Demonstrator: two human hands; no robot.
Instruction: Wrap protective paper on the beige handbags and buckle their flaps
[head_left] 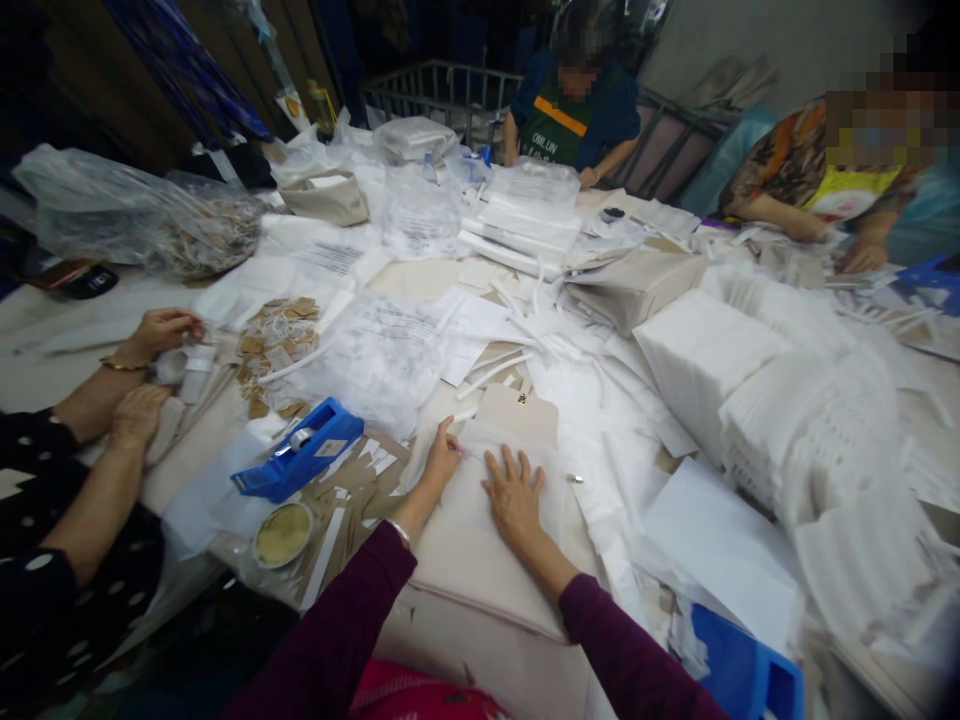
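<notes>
A beige bag (517, 408) in a thin clear sleeve lies flat on the table in front of me. My right hand (514, 492) rests on it palm down, fingers spread. My left hand (441, 458) is at the sleeve's left edge, its fingers pinched together on the clear film. Both my sleeves are dark maroon.
A blue tape dispenser (298, 447) and a round tin (283, 534) lie to my left. A person at the left handles small white pieces (189, 366). Stacks of white tissue (701, 350) fill the right side. Two more people work at the far edge.
</notes>
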